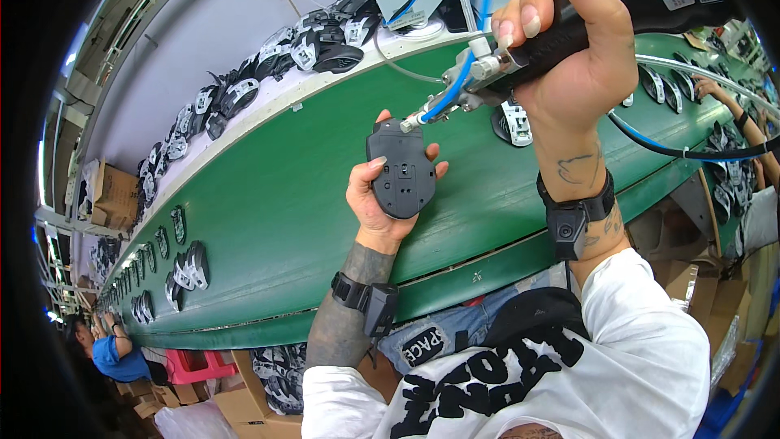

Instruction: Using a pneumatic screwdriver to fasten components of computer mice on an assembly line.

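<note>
"What did the left hand (376,205) do?"
"It gripped a computer mouse (404,175) underside up, just beyond the palm, long axis pointing nearly straight forward."
"And the right hand (597,61)?"
"Farther from the mouse, clenched round a hose-fed power screwdriver (552,45). Its nose (413,123) slanted leftward to the mouse's far end; I couldn't tell whether they touched."
"Beneath them?"
"A green conveyor belt (276,203) bearing mouse shells (195,265)."

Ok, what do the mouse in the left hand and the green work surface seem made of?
Mouse: probably hard plastic, matte dark grey, judging by its moulded recesses. Green work surface: perhaps rubber or PVC, smooth with a soft sheen; the look leaves which open.
</note>
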